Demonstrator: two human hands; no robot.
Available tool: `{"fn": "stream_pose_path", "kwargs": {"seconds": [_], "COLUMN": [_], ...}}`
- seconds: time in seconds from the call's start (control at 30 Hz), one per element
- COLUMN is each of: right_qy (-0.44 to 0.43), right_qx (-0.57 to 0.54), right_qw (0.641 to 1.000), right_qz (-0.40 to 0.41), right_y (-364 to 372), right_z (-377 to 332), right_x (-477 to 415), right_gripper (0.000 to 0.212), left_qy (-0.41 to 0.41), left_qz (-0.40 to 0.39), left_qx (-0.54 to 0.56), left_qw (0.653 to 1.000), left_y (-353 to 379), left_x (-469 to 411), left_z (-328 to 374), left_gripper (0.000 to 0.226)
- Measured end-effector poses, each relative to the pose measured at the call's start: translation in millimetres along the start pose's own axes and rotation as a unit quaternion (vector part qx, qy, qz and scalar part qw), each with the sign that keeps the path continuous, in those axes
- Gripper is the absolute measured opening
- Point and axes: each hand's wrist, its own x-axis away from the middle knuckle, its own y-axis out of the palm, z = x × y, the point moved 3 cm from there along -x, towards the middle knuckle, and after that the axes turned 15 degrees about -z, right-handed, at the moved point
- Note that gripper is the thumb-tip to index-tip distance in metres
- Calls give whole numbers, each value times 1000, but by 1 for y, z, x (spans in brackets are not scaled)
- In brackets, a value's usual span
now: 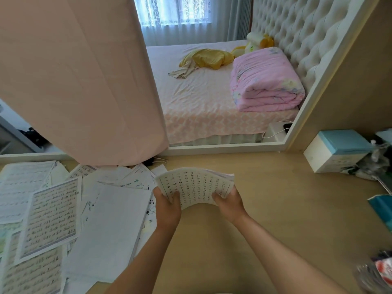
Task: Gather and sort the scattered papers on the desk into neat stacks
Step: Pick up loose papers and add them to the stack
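Note:
Both my hands hold a thin bundle of printed sheets (196, 186) above the middle of the wooden desk (275, 198). The bundle bows upward between them. My left hand (167, 205) grips its left edge with the thumb on top. My right hand (228, 201) grips its right edge the same way. Scattered papers (110, 225) cover the left part of the desk, overlapping at odd angles. Among them lies a handwritten lined sheet (51, 217) with a large blank white sheet beside it.
A pink cloth (80, 81) hangs over the mirror (212, 92) behind the desk, down to the papers. Black binder clips (158, 160) lie at the mirror's foot. A white and blue box (337, 149) and dark clutter (379, 160) sit at right. Packets (379, 270) lie near right.

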Motion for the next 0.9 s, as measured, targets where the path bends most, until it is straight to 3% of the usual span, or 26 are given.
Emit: {"fn": "stream_pose_path", "kwargs": {"seconds": [0.23,0.33,0.43,0.6,0.8,0.9], "right_qy": [42,50,70,161,232,231], "right_qx": [-1,-39,-44,-25,-33,54], "right_qw": [999,998,996,985,970,970], "right_qz": [3,12,-25,-62,-62,-45], "right_y": [17,38,90,194,308,340], "right_z": [-25,-39,-46,-38,-23,-19], "right_x": [4,0,-9,-36,-61,-68], "right_gripper": [18,20,24,29,37,38], "left_qy": [-11,-26,-53,-128,-161,-170], "left_qz": [-38,-70,-127,-172,-162,-210], "left_qx": [-57,-81,-132,-187,-228,-256], "left_qw": [998,994,982,959,947,928], "left_y": [-28,-72,-117,-205,-304,-320], "left_x": [-9,-22,-32,-42,-65,-74], "left_z": [15,13,-3,-47,-107,-137], "left_gripper": [12,8,19,15,25,56]}}
